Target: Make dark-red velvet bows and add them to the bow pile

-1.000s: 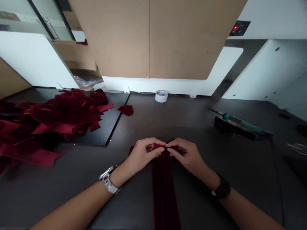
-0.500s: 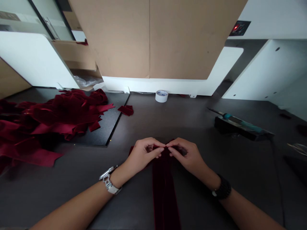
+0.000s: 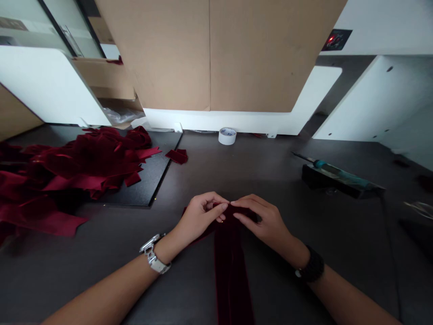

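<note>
A dark red velvet ribbon (image 3: 232, 271) runs from between my hands down to the front edge of the view, with more of it bunched behind my fingers. My left hand (image 3: 204, 214) pinches the upper part of the ribbon between thumb and forefinger. Close beside it, my right hand (image 3: 262, 216) touches the same part, its thumb and forefinger slightly apart on the velvet. The fabric under the fingers is dark, and its folds are hard to make out.
A heap of red velvet pieces (image 3: 91, 158) covers a black board (image 3: 145, 194) at the left. A small red scrap (image 3: 177, 156) lies beside it. A white tape roll (image 3: 227, 136) stands at the back. A soldering iron (image 3: 341, 173) rests on a black holder (image 3: 314, 179) at the right.
My right thumb and forefinger have spread a little from their pinch. My left hand has shifted slightly left, still pinching the ribbon.
</note>
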Tool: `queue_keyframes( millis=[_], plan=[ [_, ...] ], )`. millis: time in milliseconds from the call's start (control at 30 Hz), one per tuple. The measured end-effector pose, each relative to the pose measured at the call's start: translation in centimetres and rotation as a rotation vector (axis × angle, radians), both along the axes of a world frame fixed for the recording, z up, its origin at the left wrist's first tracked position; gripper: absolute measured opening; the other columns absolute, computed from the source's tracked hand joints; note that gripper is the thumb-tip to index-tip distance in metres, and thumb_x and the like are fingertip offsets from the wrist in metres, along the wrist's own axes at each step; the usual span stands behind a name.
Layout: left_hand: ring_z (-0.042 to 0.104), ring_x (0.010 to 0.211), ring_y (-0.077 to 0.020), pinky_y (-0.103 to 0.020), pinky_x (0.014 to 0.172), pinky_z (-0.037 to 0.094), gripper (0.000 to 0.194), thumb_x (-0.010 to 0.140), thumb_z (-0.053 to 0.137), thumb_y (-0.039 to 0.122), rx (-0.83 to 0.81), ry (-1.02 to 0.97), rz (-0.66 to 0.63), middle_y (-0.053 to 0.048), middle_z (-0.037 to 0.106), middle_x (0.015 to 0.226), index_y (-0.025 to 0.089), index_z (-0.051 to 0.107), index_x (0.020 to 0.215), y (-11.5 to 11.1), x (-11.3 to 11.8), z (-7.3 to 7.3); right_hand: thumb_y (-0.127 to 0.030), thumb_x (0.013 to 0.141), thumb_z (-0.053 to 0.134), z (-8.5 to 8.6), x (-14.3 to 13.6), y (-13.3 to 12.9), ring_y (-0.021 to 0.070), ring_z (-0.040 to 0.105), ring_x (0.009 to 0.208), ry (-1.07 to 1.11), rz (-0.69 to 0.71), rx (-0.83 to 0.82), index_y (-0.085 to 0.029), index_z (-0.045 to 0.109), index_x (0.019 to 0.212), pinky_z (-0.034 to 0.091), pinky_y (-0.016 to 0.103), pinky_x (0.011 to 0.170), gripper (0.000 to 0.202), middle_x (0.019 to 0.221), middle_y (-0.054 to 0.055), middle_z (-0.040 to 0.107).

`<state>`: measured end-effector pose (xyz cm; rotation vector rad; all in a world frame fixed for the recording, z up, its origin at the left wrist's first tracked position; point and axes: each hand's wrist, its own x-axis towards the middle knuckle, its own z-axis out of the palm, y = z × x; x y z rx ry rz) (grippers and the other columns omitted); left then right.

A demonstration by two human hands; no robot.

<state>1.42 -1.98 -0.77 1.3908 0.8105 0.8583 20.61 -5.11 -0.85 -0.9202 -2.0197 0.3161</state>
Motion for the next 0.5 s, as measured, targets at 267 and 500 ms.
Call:
queue_keyframes(
  millis=[267,500],
  plan=[
    [0.057,0.059,-0.0061,-0.018,0.059,0.048,0.019,0.075,0.068,0.023,0.015,-0.034,-0.007,-0.001,0.066,0.074,0.012,0.067,0.091,-0.15,0.07,-0.18,-0.015,0.085,0.061,0.01,0.0,0.08,0.0131,0.064,0.08,0.021,-0.033,-0.022,-0.02,0.064,0.099,0.055,0.025,0.072,0.015,0.089,0.004,0.066],
    [0.056,0.057,-0.0075,-0.02,0.057,0.045,0.02,0.074,0.068,0.025,0.023,-0.024,0.036,0.0,0.063,0.066,0.011,0.066,0.088,-0.21,0.0,-0.29,-0.018,0.084,0.063,-0.16,0.03,0.17,0.014,0.065,0.082,0.028,-0.049,-0.041,-0.02,0.063,0.098,0.054,0.026,0.073,0.014,0.09,0.005,0.066]
  ],
)
